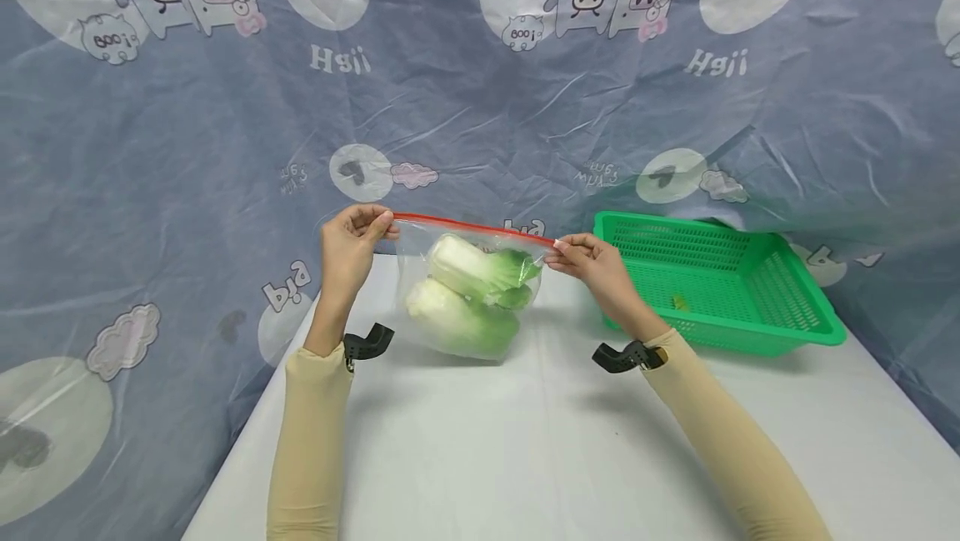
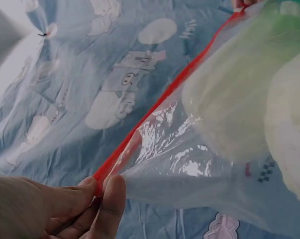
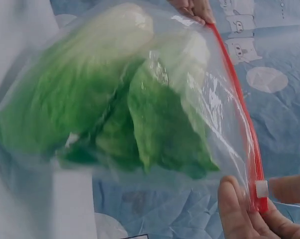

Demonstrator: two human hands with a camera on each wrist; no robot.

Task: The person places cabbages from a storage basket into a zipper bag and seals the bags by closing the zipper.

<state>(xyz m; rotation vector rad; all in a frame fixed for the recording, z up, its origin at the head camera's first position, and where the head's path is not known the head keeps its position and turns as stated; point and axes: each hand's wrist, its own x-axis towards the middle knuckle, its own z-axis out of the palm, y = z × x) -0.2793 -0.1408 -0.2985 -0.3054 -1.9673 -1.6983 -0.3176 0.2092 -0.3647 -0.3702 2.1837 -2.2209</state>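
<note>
A clear zip bag (image 1: 408, 253) with a red seal strip hangs upright between my two hands, its strip stretched taut. Inside lie two pale green-and-white cabbages, the upper cabbage (image 1: 468, 266) and the lower cabbage (image 1: 461, 320). My left hand (image 1: 352, 241) pinches the left end of the red strip (image 2: 154, 107) between thumb and fingers. At the other end, my right hand (image 1: 592, 266) pinches the corner. A white slider (image 3: 261, 189) sits on the strip there, right by my right thumb. The strip looks closed along its length.
A green plastic basket (image 1: 795, 274) stands on the white table (image 1: 480, 458) to the right, with a small yellowish leaf scrap (image 1: 680, 302) in it. Behind the table hangs a grey-blue printed cloth (image 1: 465, 107).
</note>
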